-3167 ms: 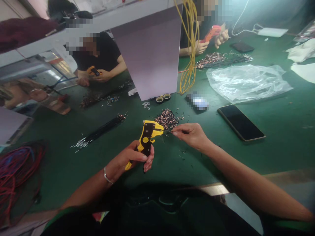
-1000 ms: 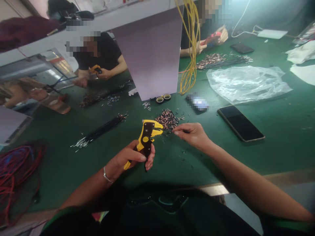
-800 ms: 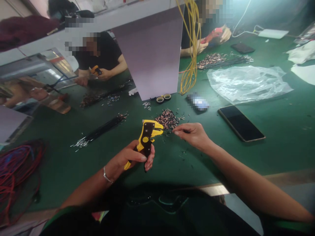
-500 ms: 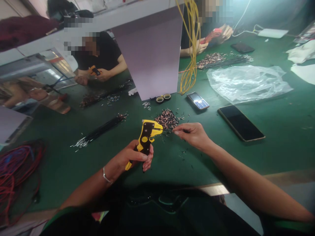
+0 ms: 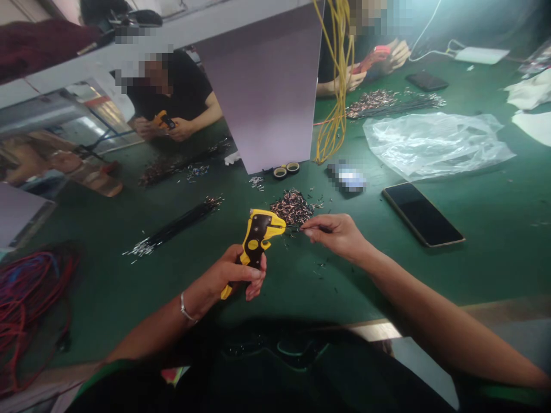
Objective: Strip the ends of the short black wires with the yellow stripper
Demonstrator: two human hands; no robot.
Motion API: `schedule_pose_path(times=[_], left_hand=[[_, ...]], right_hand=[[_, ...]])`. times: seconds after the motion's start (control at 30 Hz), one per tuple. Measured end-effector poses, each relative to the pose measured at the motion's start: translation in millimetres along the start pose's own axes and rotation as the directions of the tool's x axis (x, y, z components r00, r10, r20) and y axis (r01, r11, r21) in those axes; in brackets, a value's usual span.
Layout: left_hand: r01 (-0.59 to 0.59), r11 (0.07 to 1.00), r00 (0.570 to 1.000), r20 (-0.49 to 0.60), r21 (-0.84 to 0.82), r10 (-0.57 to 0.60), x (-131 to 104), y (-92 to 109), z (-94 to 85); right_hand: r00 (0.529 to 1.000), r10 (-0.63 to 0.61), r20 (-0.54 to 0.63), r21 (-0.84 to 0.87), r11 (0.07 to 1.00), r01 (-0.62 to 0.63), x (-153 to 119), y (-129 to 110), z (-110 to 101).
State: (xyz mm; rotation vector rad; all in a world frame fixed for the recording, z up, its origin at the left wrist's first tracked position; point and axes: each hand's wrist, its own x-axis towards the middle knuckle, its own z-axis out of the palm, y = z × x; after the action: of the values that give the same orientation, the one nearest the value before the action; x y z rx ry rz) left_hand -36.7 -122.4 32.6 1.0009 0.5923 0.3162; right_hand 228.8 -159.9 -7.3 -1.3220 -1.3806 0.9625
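My left hand (image 5: 239,272) is wrapped around the handles of a yellow and black wire stripper (image 5: 257,230), its jaws pointing right. Between thumb and fingertips, my right hand (image 5: 340,234) pinches a thin dark wire (image 5: 294,228). The wire's other end is at the stripper's nose; whether the jaws clamp it I cannot tell. Just behind the nose lies a heap of black and copper-coloured offcuts (image 5: 293,206). A bundle of black wires (image 5: 178,225) with bare silvery ends rests on the green table to the left.
Right of the heap are a keypad phone (image 5: 348,176), a black smartphone (image 5: 423,215) and a clear plastic bag (image 5: 437,143). Tape rolls (image 5: 286,170) sit below a pale panel (image 5: 267,97). Yellow cables (image 5: 333,86) hang beside it. Red cables (image 5: 32,310) lie left. Co-workers' hands (image 5: 181,129) hold tools opposite.
My left fingers have drawn in slightly around the handles. My right hand and the wire have barely shifted left. Across the table, a co-worker's hand has moved up to their tool.
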Motion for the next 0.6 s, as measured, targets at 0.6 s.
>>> schedule_pose_path(times=[0.6], left_hand=[[-0.043, 0.997, 0.995, 0.084, -0.065, 0.049, 4.9, 5.9, -11.3]], right_hand=[[0.998, 0.014, -0.057, 0.018, 1.000, -0.013, 1.4, -2.2, -3.8]])
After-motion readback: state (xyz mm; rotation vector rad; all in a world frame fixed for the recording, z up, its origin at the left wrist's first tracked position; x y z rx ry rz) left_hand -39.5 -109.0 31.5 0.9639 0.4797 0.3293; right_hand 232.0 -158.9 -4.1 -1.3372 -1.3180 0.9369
